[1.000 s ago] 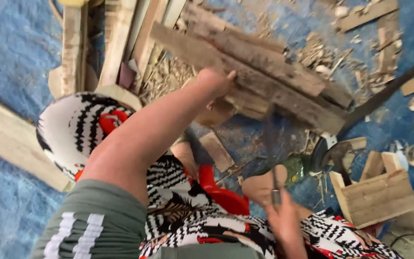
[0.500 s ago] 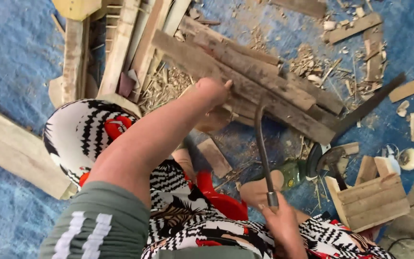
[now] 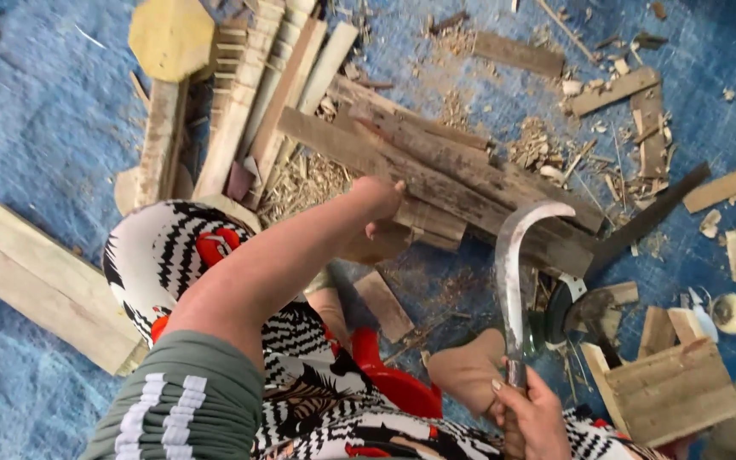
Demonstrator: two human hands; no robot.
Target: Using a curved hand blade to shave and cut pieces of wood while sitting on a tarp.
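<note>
The left hand grips the weathered plank lying across the blue tarp; the right hand, partly cut off, holds a curved sickle upright beside a small wooden box, contents unclear

Weathered planks lie under the left hand; a small wooden box sits right of the right hand.

Packages, labels, signs, screens: none visible. Only loose wood, shavings and tools lie on the blue floor sheet; nothing bears a label or display.
</note>
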